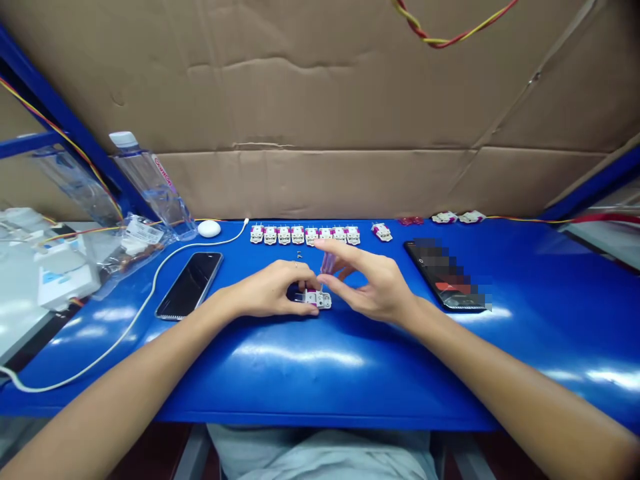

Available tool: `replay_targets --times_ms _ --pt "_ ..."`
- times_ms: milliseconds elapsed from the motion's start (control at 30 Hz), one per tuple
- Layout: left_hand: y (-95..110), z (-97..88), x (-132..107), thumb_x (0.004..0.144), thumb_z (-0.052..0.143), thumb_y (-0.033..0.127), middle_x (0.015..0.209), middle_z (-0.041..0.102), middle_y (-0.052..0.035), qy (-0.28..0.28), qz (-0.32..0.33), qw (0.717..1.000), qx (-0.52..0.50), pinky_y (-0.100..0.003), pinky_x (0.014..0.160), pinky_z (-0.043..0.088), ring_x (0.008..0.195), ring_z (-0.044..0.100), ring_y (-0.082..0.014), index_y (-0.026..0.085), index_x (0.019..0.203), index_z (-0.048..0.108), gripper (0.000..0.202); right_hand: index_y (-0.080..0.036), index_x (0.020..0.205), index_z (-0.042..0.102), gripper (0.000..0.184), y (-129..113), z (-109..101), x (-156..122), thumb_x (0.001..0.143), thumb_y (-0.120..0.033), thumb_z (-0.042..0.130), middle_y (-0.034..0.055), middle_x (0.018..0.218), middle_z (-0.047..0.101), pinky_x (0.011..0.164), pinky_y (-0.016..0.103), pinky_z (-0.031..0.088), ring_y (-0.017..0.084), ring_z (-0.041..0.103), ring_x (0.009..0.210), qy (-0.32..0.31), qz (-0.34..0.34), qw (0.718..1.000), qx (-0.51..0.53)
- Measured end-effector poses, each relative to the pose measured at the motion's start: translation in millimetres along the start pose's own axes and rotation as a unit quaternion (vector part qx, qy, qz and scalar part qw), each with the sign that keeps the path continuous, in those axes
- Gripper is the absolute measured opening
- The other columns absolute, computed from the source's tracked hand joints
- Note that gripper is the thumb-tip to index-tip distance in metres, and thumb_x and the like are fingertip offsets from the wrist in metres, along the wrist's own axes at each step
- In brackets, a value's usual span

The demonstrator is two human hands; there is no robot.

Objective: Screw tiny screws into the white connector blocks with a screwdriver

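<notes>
My left hand is closed on a small white and magenta plug part, pinched between thumb and fingers on the blue table. Its metal pins point left under my palm. In my right hand, a short screwdriver with a translucent purple handle is gripped between thumb and fingers. Its tip points down at the plug part; whether it touches a screw I cannot tell. Just beyond my left hand lie a few tiny screws. Farther back stands a row of similar plug parts, with one more part apart to the right.
On the blue table lie a phone at left and another phone at right. A white cable curves along the left, near a water bottle and a plastic bag. Two white parts sit back right.
</notes>
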State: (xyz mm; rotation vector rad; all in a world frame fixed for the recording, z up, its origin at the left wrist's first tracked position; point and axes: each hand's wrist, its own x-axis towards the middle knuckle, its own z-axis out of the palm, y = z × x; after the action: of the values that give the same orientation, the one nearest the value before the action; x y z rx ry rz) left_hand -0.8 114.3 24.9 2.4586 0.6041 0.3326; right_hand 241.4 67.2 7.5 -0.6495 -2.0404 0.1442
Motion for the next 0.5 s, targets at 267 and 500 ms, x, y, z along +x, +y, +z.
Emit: replay_targets --times_ms 267,500 --pt "0.5 -0.3 0.9 0.095 0.084 0.044 0.107 0.078 -0.0066 -0.007 -0.005 1.000 -0.006 -0.031 0.082 0.051 0.093 0.070 -0.0217 0.018 0.114 0.078 0.033 -0.033 0.164 0.052 0.060 0.9 -0.5 0.8 0.107 -0.021 0.064 0.0040 0.133 0.081 0.092 0.032 0.073 0.018 0.083 0.102 -0.011 0.006 1.000 0.004" --pt "0.4 0.0 0.6 0.094 0.085 0.043 0.103 0.078 -0.0053 -0.002 0.000 1.000 0.002 -0.031 0.082 0.051 0.091 0.070 -0.0214 0.018 0.110 0.077 0.031 -0.032 0.167 0.046 0.059 1.8 1.9 -0.3 0.110 -0.021 0.057 0.0059 0.136 0.080 0.091 0.033 0.072 0.019 0.083 0.103 -0.026 0.010 1.000 0.002"
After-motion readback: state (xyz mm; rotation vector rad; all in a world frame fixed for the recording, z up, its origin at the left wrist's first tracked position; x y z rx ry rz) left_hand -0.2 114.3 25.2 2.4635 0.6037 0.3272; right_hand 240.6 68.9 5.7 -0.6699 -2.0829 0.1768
